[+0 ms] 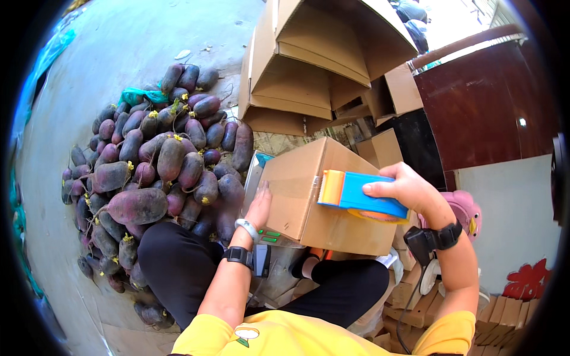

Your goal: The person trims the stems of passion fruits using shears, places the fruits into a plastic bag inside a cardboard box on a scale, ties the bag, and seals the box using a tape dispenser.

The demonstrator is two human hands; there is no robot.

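Observation:
A closed cardboard box [291, 187] sits in front of my knees, on top of a metal device with small green lit displays [270, 236]. My left hand [259, 206] lies flat against the box's left side, fingers stretched out. Closed around a blue tape dispenser [371, 188] is my right hand [409, 187], its thumb along the upper side. The dispenser's orange toothed head rests at the box's upper edge, by the seam. Part of a yellowish tape roll shows under the blue body. The box's far side is hidden.
Left of me spreads a large heap of dark purple radishes [139, 204] with yellow sprouts. Nested open cardboard cartons [323, 41] tower beyond the box. Flattened cardboard [499, 313] is stacked at lower right, and a pink object [463, 210] stands behind my right forearm.

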